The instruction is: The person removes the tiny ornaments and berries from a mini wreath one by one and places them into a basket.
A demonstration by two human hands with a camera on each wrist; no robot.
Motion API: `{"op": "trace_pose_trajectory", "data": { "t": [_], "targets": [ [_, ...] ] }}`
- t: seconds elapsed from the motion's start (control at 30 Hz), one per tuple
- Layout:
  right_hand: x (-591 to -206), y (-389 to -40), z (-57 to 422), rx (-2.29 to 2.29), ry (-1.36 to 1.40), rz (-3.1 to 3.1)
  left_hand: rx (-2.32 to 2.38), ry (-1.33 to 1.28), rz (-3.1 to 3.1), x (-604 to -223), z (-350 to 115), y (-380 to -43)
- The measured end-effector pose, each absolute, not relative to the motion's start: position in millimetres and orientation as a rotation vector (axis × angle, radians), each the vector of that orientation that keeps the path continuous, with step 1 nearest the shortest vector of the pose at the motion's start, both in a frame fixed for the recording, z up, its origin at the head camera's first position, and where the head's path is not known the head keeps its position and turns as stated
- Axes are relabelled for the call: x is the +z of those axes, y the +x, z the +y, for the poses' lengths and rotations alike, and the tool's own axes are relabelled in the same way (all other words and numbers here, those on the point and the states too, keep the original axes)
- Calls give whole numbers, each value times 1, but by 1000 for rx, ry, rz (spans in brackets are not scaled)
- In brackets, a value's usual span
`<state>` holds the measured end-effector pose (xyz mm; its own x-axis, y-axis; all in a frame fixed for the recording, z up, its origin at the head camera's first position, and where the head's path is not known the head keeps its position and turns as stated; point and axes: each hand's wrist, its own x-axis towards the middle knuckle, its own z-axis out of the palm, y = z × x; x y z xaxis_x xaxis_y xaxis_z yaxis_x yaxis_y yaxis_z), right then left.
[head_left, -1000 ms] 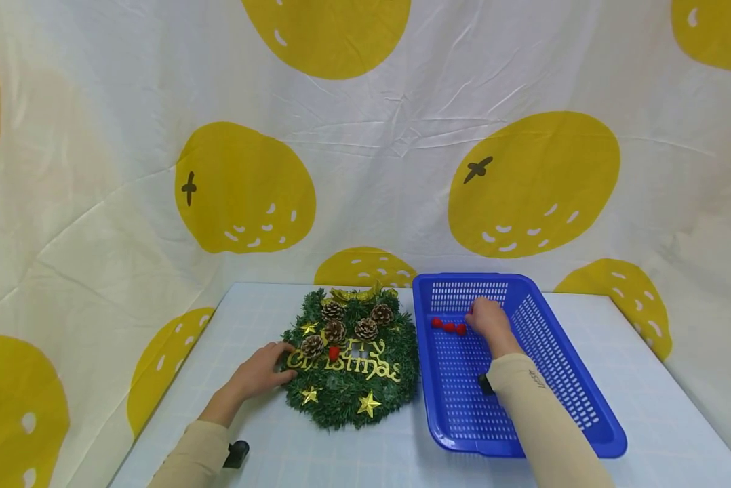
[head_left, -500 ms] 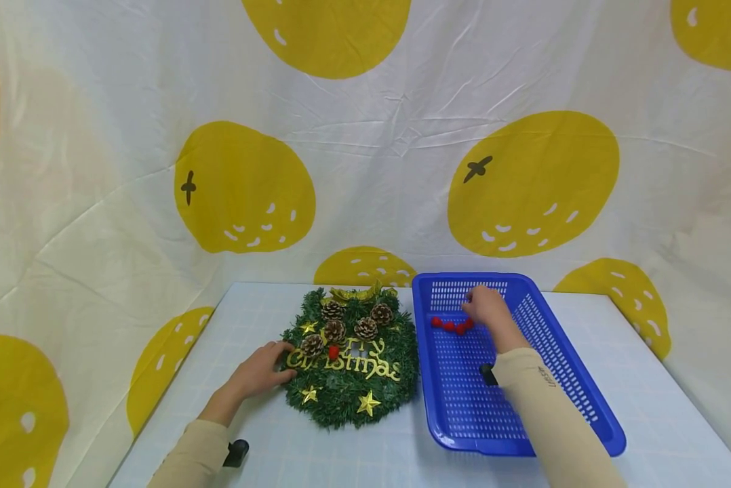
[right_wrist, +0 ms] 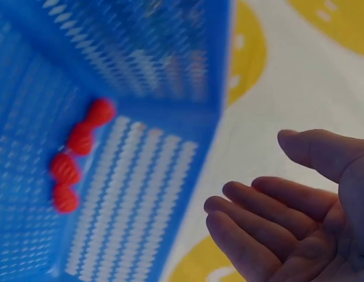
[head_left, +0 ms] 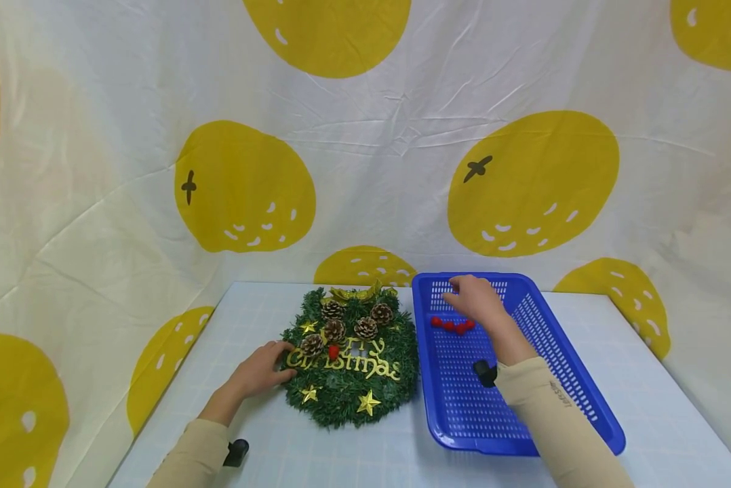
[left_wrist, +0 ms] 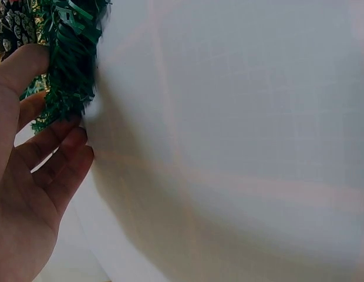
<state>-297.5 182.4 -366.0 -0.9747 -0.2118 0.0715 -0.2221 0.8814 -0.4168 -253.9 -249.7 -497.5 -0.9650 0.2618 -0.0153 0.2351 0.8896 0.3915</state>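
A green Christmas wreath [head_left: 347, 400] lies on the table, bearing pine cones [head_left: 366, 329], gold stars, gold "Merry Christmas" lettering and a red berry-like ornament [head_left: 333, 352]. My left hand [head_left: 260, 369] holds its left edge; in the left wrist view the thumb [left_wrist: 26, 64] lies over the greenery and the fingers reach around its side. Above the far end of a blue plastic basket [head_left: 435, 434], my right hand [head_left: 478, 298] is raised with nothing in it, thumb apart from the fingers. Several red berry-like ornaments [right_wrist: 66, 169] lie in a row on the basket floor beneath it.
The basket stands just right of the wreath, its wall [right_wrist: 211, 59] rising beside the right hand. Behind the table [head_left: 268, 454] hangs a white cloth [head_left: 365, 190] printed with large yellow fruit. Black wrist-camera mounts [head_left: 236, 453] protrude from both sleeves.
My right hand has let go of a red ornament, which now lies at the right end of the row, and has risen up and left. The left hand and wreath stay still.
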Motion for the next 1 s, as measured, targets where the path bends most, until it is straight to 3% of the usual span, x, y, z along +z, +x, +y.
{"op": "trace_pose_trajectory", "data": {
  "t": [0.57, 1.0],
  "targets": [
    [-342, -233, 104, 877, 495, -2786, 612, 390, 2985, -496, -250, -253],
    [-373, -208, 43, 1143, 481, -2631, 624, 392, 2987, -500, -251, -255]
  ]
}}
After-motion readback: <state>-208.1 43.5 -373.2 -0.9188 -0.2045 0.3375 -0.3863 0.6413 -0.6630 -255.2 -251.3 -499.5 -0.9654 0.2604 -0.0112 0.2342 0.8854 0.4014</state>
